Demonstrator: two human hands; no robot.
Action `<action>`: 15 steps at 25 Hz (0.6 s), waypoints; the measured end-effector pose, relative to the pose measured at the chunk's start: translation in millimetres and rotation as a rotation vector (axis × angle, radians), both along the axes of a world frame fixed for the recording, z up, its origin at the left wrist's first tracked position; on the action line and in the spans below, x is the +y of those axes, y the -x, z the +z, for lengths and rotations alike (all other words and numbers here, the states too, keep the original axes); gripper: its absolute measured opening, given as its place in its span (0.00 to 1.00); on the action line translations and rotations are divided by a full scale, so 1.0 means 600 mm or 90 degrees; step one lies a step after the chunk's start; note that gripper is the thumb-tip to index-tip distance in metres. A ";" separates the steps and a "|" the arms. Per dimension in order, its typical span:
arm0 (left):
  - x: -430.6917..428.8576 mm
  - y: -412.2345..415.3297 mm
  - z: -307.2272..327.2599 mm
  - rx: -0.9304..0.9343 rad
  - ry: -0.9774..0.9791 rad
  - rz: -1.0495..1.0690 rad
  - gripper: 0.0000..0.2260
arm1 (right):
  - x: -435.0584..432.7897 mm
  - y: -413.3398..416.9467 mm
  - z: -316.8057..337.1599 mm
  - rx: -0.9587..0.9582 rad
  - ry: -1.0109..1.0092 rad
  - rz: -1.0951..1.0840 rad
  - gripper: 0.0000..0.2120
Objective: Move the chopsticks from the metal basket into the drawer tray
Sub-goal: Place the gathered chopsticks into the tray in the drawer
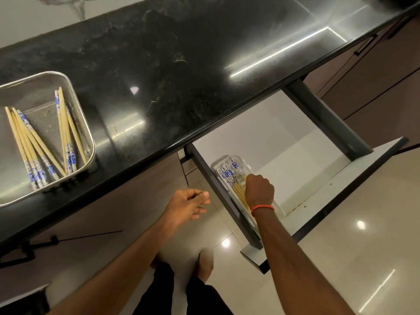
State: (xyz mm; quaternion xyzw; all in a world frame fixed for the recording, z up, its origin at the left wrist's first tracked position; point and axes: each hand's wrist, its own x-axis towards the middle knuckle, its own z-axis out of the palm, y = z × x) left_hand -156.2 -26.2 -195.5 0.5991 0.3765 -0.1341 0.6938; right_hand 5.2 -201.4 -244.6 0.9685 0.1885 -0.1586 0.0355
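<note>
We see our right hand (pixel 259 187), fingers curled down onto the blue-patterned chopsticks (pixel 235 176) in the clear drawer tray (pixel 219 163) at the open drawer's (pixel 284 155) 7 o'clock corner, our left hand (pixel 188 204) loosely curled and empty at its 9 o'clock, and the remaining chopsticks (pixel 66 133) in the metal mesh basket (pixel 75 87) at 10 o'clock.

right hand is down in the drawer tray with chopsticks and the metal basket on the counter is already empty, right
Not empty: in the head view the metal basket on the counter holds several chopsticks in two loose bunches. The right hand is down in the drawer tray with chopsticks, as you said.
</note>
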 end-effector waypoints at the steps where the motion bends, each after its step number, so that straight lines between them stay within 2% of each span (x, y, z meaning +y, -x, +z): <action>1: 0.001 0.000 -0.003 0.004 0.001 -0.002 0.07 | 0.002 0.001 -0.004 0.002 0.008 0.006 0.07; 11: 0.011 0.008 0.003 0.019 -0.001 -0.007 0.07 | -0.003 0.023 -0.017 0.019 0.041 0.083 0.08; 15: 0.011 0.019 0.019 0.010 -0.017 -0.008 0.10 | -0.013 0.023 -0.009 0.029 0.050 0.106 0.09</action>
